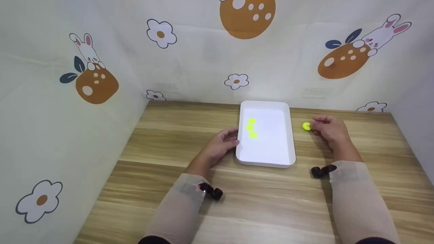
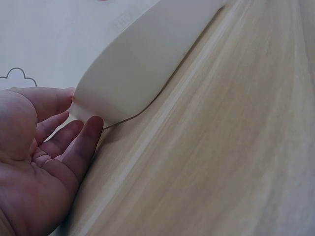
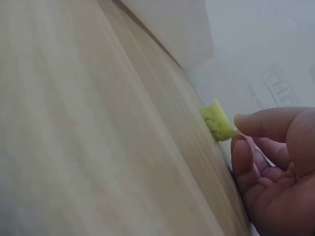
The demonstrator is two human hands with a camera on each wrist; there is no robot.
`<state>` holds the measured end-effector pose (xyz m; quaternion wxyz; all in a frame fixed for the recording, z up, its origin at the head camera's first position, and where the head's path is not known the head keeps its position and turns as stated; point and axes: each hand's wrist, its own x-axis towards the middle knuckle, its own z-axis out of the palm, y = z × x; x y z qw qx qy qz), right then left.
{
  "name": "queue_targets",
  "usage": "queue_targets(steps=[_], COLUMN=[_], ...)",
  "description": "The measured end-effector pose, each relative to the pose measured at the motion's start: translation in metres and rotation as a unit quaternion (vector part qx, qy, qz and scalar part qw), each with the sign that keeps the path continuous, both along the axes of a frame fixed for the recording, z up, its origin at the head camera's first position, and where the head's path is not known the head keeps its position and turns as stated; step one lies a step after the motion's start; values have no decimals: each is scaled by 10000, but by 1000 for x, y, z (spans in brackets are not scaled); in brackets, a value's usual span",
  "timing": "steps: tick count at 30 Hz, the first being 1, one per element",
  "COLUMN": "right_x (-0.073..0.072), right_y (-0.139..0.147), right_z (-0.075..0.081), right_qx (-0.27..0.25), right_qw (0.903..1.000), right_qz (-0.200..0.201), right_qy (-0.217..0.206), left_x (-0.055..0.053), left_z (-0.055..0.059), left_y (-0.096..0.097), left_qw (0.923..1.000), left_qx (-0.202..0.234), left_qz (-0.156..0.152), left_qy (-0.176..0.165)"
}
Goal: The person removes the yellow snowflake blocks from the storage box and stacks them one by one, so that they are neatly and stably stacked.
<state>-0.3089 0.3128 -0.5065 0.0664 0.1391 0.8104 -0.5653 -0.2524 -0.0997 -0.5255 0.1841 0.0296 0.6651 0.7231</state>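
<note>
A white rectangular tray (image 1: 266, 162) lies on the wooden table. Inside it, toward the left wall, are three bright yellow pieces (image 1: 253, 135), too washed out for detail. My left hand (image 1: 221, 145) rests against the tray's left side, its fingertips touching the outer wall (image 2: 130, 73) with the fingers loosely bent. To the right of the tray, my right hand (image 1: 330, 131) pinches the edge of a small yellow flower-shaped piece (image 3: 216, 120) between thumb and forefinger. From above, that piece shows a scalloped outline and a small dark centre; its thick side faces the right wrist view.
The wooden table (image 1: 162, 142) meets a pale wall cloth (image 1: 196, 61) printed with rabbits, oranges and flowers at the back and left. Another pale wall (image 1: 415, 112) borders the right side. A dark wrist camera (image 1: 212, 191) sits on each sleeve.
</note>
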Motion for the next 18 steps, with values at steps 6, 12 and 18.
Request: queue_targets(steps=[6,12,18], right_x=[0,1,0], right_y=[-1,-1,-3], right_z=[0,0,2], right_qx=[130,60,22], right_qw=[9999,9999,9997], right_qz=[-50,-82,-221], right_qy=[-84,-11,-111], left_x=[0,0,-1], left_z=[0,0,-1], left_y=[0,1,1], left_qw=[10000,10000,10000], left_qx=[3,-74,-46], left_qz=[6,36,26], left_qy=[19,-15,18])
